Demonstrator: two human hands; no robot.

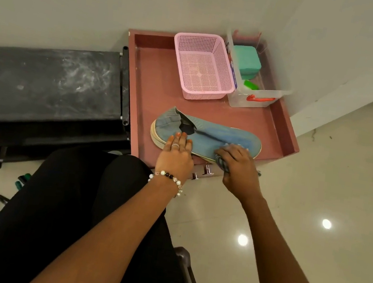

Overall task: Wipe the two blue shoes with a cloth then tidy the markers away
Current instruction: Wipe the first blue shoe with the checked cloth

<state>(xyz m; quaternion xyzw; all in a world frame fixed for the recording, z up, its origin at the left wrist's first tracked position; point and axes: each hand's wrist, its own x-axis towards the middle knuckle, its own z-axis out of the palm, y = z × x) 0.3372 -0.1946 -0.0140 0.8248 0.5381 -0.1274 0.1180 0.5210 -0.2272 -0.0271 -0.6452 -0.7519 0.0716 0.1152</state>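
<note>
Dim, warm light; 2 ceiling-light glints on the glossy floor point(292, 208) (edges bowed, corners blurred).

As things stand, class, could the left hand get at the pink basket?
Probably yes: the left hand only presses flat on the blue shoe, and bare tray floor lies between the shoe and the pink basket.

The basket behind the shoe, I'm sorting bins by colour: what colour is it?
Pink, a perforated plastic basket, seen clearly in the head view.
</note>
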